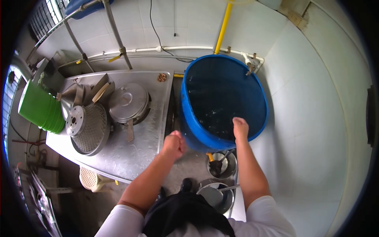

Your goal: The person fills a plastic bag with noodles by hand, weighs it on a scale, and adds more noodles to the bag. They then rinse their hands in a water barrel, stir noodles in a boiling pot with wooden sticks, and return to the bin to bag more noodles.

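I find the round blue plastic barrel (196,123) upright, mouth upward; left hand (173,144), its seven o'clock, fingers together; right hand (240,128), five o'clock, grip I cannot tell.

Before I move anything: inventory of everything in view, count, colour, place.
Barrel: 1, blue, right of counter
Counter: 1, silver, left of centre
Buckets: stacked, count unclear, green, counter's left end
Perforated drum: 1, silver, counter's front left
Lidded pot: 1, silver, mid-counter
Funnel: 1, silver, behind the drum
Stool: 1, cream, by counter's front edge
Metal pots: 2, silver, barrel's near side
Pipes: several, yellow, white, grey, back wall
Shoes: 2, black, floor
Apron: 1, black, bottom centre
Left hand: 1, bare, by counter's right edge
Right hand: 1, bare, over barrel's near rim
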`<state>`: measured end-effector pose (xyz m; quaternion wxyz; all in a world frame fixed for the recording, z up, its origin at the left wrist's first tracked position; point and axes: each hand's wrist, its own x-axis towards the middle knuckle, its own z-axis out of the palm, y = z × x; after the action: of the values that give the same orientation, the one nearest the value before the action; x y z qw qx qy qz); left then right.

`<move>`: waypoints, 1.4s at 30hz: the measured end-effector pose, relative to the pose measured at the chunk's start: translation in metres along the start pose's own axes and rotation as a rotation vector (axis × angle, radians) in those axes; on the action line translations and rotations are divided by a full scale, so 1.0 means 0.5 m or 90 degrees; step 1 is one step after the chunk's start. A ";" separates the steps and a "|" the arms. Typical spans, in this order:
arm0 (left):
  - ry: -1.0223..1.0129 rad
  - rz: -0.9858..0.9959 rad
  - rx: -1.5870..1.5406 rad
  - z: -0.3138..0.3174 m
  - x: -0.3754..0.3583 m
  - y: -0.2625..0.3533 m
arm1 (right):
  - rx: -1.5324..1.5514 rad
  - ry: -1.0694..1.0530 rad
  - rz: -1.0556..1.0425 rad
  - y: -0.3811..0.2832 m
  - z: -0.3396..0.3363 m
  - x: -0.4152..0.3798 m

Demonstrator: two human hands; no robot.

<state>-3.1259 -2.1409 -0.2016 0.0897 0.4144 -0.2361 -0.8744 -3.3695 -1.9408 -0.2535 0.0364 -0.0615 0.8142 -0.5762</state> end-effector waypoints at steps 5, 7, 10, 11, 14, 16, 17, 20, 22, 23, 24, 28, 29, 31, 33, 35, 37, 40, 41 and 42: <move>-0.193 -0.249 -0.077 0.050 0.032 -0.025 | 0.796 -0.513 0.517 -0.142 0.057 -0.071; -0.191 -0.198 -0.166 0.132 -0.021 -0.007 | 0.666 -0.358 0.528 -0.260 0.100 -0.167; -0.076 -0.134 -0.239 0.110 -0.001 0.006 | 0.360 -0.388 0.114 -0.295 0.140 -0.301; -0.125 -0.138 -0.252 0.091 -0.009 0.019 | 0.252 -0.339 -0.211 -0.292 0.155 -0.324; -0.217 -0.120 -0.171 0.103 -0.064 0.053 | 0.106 -0.246 -0.573 -0.275 0.167 -0.318; -0.166 -0.127 -0.090 0.098 -0.075 0.055 | 0.082 -0.217 -0.615 -0.257 0.171 -0.300; -0.118 -0.141 -0.057 0.116 -0.100 0.064 | 0.051 -0.285 -0.527 -0.243 0.175 -0.294; 0.013 0.041 0.165 0.097 -0.067 -0.001 | -0.066 -0.347 -0.410 -0.184 0.202 -0.277; 0.043 0.069 0.160 0.084 -0.052 -0.025 | -0.153 -0.410 -0.267 -0.216 0.197 -0.274; 0.055 0.109 0.305 0.082 -0.053 -0.030 | -0.154 -0.411 -0.268 -0.227 0.192 -0.268; 0.069 0.149 0.448 0.078 -0.054 -0.035 | -0.120 -0.411 -0.219 -0.237 0.182 -0.258; -0.004 0.743 0.754 0.046 -0.029 -0.038 | 0.014 -0.292 0.048 -0.186 0.142 -0.140; -0.037 0.417 0.697 0.059 -0.063 -0.005 | 0.109 -0.233 0.134 -0.191 0.108 -0.114; -0.044 0.278 0.566 0.046 -0.067 0.016 | 0.002 -0.034 -0.019 -0.025 0.081 0.000; -0.059 0.058 0.350 0.036 -0.058 0.012 | 0.135 -0.017 0.145 -0.031 0.052 -0.005; -0.070 -0.011 0.224 0.052 -0.025 -0.014 | 0.288 -0.149 0.408 -0.053 0.051 -0.014; -0.119 -0.092 0.064 0.084 -0.006 -0.024 | 0.905 -0.559 0.487 -0.074 0.092 -0.035; -0.442 -0.045 -0.099 0.134 -0.049 -0.012 | 1.112 -0.693 0.752 -0.248 0.137 -0.145; -0.476 -0.036 -0.119 0.124 -0.021 -0.019 | 1.021 -0.597 0.745 -0.274 0.151 -0.176; -0.514 -0.031 -0.137 0.117 -0.014 -0.010 | 0.916 -0.766 0.634 -0.257 0.170 -0.184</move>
<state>-3.1663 -2.1140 -0.1675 0.0121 0.0317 -0.1495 -0.9882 -3.2598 -2.0495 -0.1617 0.6928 0.0400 0.0634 -0.7172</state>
